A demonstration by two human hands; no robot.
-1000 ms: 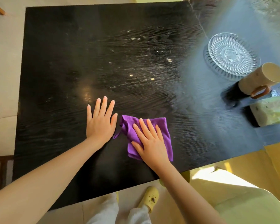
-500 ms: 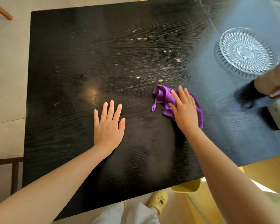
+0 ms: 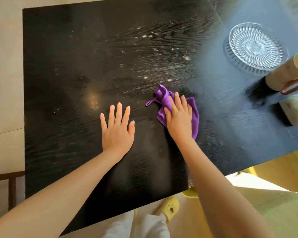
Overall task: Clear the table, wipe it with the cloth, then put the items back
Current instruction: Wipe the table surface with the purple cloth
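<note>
A black wooden table (image 3: 67, 74) fills the view, with pale crumbs and streaks across its middle. A crumpled purple cloth (image 3: 163, 97) lies near the centre. My right hand (image 3: 179, 117) presses flat on the cloth, fingers pointing away from me. To its left, my left hand (image 3: 117, 129) rests palm down on the bare tabletop, fingers spread, holding nothing. A clear glass plate (image 3: 255, 47), a beige mug (image 3: 287, 74) with a brown handle and a pale green block (image 3: 296, 110) stand on the table's right part.
A yellow chair (image 3: 265, 203) stands at the near right by the table's edge. Brown chair parts (image 3: 5, 176) show at the left. My yellow shoe (image 3: 169, 208) is on the floor below the near edge.
My right hand first swept the cloth away from me and to the right, then drew it back a little toward my left hand. The left hand stayed flat on the table.
</note>
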